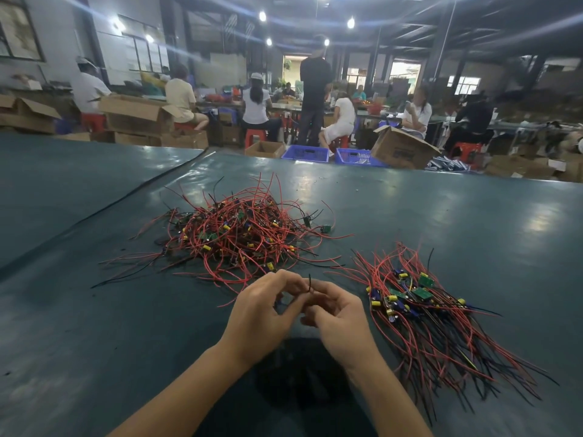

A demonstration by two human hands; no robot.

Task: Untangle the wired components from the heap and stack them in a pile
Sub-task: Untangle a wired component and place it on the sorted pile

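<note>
Pinching one black wire [309, 282] upright between left grip [258, 313] and right grip [339, 316], sorted pile [419, 310] lying just rightward, nearer right grip, strands trailing near-right.

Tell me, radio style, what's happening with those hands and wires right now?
Left hand and right hand together, both pinching a black wire. Tangled heap ahead, large. Sorted pile to the right. Nothing blocking.

I have a single wide-angle view from the wearer's head, close over the near edge of the bench [94, 326], facing forward and down across it to its far edge and the hall [410, 33] beyond.
</note>
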